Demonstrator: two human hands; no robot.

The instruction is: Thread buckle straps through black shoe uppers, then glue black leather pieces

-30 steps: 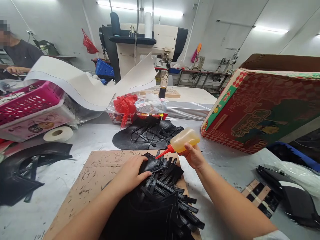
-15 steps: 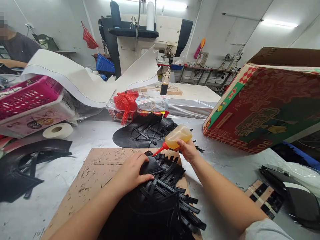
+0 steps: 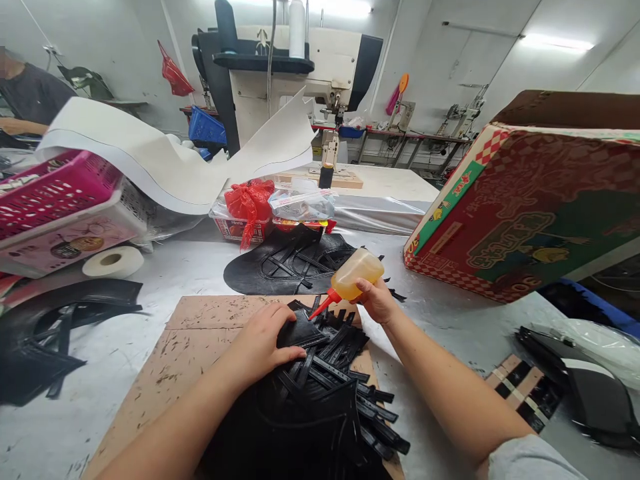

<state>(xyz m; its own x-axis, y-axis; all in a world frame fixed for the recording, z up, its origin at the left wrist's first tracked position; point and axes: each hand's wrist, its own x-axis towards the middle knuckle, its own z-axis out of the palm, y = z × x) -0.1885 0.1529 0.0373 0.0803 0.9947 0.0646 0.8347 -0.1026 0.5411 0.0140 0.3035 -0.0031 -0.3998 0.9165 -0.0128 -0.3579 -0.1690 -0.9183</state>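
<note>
My right hand [image 3: 377, 300] is wrapped round a squeeze bottle [image 3: 358, 270] of yellowish liquid, tilted with its red nozzle pointing down to the left. The nozzle tip is at the edge of a black strappy leather shoe upper [image 3: 300, 330], where a small pale line shows. On that same upper rests my left hand [image 3: 267, 337], thumb and fingers apart, pressing it from the left. Under it lie more black uppers [image 3: 285, 427], stacked with their straps jutting right. The stack lies on a stained cardboard sheet [image 3: 165, 360].
Another black upper [image 3: 270, 267] lies beyond the cardboard, and one more [image 3: 45, 340] at left. A tape roll [image 3: 113, 261] sits beside the baskets [image 3: 60, 197]. A sewing machine [image 3: 295, 80] stands behind. At right leans a large carton [image 3: 530, 207]. A co-worker [image 3: 35, 93] is at far left.
The nozzle tip has moved slightly right and toward me along the upper's edge, and a pale line now shows there. My left hand has stayed in place.
</note>
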